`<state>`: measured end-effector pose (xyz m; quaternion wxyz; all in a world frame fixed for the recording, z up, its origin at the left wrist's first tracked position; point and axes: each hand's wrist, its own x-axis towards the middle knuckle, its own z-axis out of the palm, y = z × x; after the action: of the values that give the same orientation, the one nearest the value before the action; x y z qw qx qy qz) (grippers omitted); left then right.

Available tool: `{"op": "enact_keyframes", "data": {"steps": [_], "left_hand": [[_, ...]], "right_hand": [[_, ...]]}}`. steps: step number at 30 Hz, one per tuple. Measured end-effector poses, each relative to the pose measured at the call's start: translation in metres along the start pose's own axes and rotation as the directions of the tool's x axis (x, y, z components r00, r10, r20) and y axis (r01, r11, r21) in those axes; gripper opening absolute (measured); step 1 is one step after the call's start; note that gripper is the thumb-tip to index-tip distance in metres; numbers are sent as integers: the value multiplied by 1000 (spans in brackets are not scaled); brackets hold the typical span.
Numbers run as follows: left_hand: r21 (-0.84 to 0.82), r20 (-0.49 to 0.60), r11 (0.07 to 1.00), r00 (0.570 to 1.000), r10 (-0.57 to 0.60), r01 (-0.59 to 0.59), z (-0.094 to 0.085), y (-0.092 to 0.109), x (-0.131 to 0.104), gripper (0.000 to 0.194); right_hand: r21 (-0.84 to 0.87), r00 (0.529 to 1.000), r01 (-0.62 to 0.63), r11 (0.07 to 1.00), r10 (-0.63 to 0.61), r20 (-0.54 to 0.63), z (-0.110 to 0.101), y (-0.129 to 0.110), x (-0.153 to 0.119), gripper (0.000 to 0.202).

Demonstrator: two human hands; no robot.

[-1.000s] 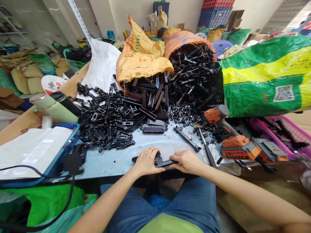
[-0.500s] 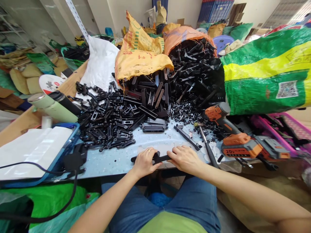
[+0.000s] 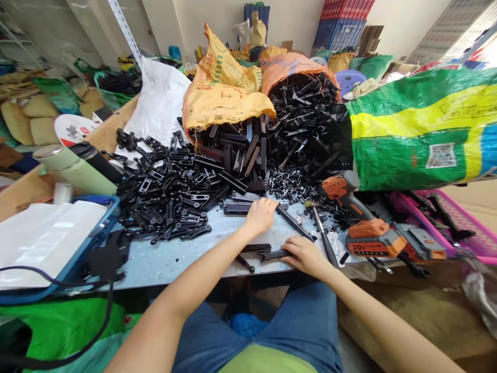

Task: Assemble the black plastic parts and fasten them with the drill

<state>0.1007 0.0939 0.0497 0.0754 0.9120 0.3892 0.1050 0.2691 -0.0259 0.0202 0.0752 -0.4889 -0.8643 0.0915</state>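
My left hand (image 3: 261, 216) reaches over the table beside a stack of black flat bars (image 3: 236, 208), at the near edge of a heap of small screws (image 3: 285, 181). Its fingers are bent together, and what they pinch, if anything, is hidden. My right hand (image 3: 306, 255) grips the end of a black open-ended wrench piece (image 3: 274, 255) lying low near the table's front edge. Just beyond the wrench's jaw lies a black flat bar (image 3: 254, 247). A short black arm with a ball end (image 3: 245, 263) rests at the edge.
Black slotted arms (image 3: 171, 197) are heaped at left, before a yellow sack (image 3: 225, 98) and an orange sack (image 3: 298, 62) spilling black parts. At right are a hammer (image 3: 325, 235), an orange cordless drill (image 3: 368, 230) and a pink basket (image 3: 466, 217). A blue tray (image 3: 111, 207) stands left.
My left hand has left the black pieces at the front edge and moved forward to the bars and screws. My right hand stays low, and the wrench piece now shows beside the bar.
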Motion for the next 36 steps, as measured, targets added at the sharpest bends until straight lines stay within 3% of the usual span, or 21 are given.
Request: {"op": "enact_keyframes", "data": {"steps": [2,4,7,9,12,16,19,23,27,29,31,33,36], "left_hand": [[14,27,1000,1000,4,-4,7,-1,52,32],[24,52,1000,999,9,-10,17,-4,90,26],[48,85,999,996,19,-23,34,-7,115,19],[69,92,997,995,33,-40,42,-9,118,18],[115,69,992,997,47,-55,45,-13,111,21],[178,-1,983,999,44,-43,38,-24,87,25],[206,-35,978,999,34,-26,32,-37,64,25],[203,-30,975,995,97,-89,31,-43,60,25],[155,8,961,973,233,-231,39,-31,91,18],[130,12,957,965,260,-260,46,-25,107,16],[103,7,957,963,270,-270,51,-21,115,16],[75,-7,960,963,270,-269,54,-20,116,16],[26,-47,971,970,237,-236,50,-22,107,16]], "right_hand": [[19,1000,-22,1000,22,-21,0,1,-8,34],[37,997,-46,998,48,-67,-5,3,-12,34],[24,970,-142,990,143,-198,-18,21,-2,32],[-36,937,-256,966,239,-256,-27,44,16,30],[-202,900,-426,882,389,-196,-32,81,55,29],[-270,888,-459,847,451,-95,-26,110,97,23],[-240,889,-457,856,444,-110,-22,113,100,20],[-152,858,-501,852,465,-219,-23,106,81,25],[217,810,-380,899,437,-392,-30,83,58,20],[401,822,-293,868,442,-358,-33,61,47,17],[538,864,-255,803,440,-247,-34,34,37,16],[598,908,-245,764,396,-135,-32,8,30,13],[586,946,-233,776,320,-48,-29,-17,30,6]]}}
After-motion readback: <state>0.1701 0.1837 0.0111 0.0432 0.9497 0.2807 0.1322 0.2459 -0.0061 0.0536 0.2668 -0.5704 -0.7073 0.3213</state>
